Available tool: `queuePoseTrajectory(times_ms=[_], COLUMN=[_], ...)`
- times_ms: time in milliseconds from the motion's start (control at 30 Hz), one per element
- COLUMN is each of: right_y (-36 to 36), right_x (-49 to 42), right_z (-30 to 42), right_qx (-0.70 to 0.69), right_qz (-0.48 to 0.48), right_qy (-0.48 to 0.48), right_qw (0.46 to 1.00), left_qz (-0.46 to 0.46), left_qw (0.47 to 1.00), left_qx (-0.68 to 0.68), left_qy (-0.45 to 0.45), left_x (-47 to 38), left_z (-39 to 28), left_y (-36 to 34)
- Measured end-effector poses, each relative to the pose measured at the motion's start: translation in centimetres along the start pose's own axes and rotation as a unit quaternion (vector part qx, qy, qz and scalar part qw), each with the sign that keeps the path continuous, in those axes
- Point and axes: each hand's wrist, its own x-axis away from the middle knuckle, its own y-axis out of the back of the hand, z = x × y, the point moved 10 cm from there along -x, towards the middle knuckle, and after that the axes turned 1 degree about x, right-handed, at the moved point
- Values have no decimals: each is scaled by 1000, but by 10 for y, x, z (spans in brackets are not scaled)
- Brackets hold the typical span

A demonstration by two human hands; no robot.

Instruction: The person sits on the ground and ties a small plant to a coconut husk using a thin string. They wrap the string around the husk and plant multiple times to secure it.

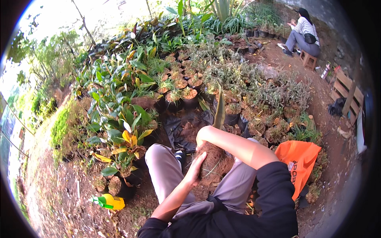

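Between my knees is a root ball wrapped in brown coconut fibre (218, 162), with a thin pale green string (213, 168) across it. A pointed snake plant leaf (219, 111) rises from its far end. My left hand (195, 170) presses flat against the ball's left side. Over the top bends my right hand (204, 134), wrist sharply flexed, gripping the ball's upper end; most of its fingers are hidden. Beyond the ball, loose coconut fibre (190, 131) lies on a black plastic sheet (172, 128).
Potted leafy plants (119, 134) crowd the left, and potted grasses (175, 95) the front. An orange bag (300, 162) lies at my right. On the left soil rests a yellow-green spray bottle (108, 202). Far right, a person (305, 32) sits on a stool (308, 59) near a wooden pallet (346, 90).
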Motion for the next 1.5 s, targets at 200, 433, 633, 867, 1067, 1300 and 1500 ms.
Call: queuePoseTrajectory(times_ms=[200,433,633,867,1067,1300,1500], right_y=[-30,44,97,117,124,80,-21], right_x=[-25,31,64,104,146,208,212], right_z=[31,10,-13,2,-3,-27,-94], right_qx=[-110,-473,-470,-470,-535,-598,-770], right_qz=[135,-33,-306,-426,-476,-489,-440], right_qy=[190,134,140,211,241,239,142], right_qw=[966,870,816,744,655,588,441], left_qz=[18,-16,13,-14,-72,-31,-72], left_qw=[1000,998,993,994,995,989,977], left_qx=[-10,36,91,79,75,101,144], left_qy=[0,41,81,68,-6,-105,-143], left_x=[3,13,6,-11,-45,-68,-82], left_z=[3,7,16,9,-14,-85,-144], left_y=[6,1,-2,8,29,27,55])
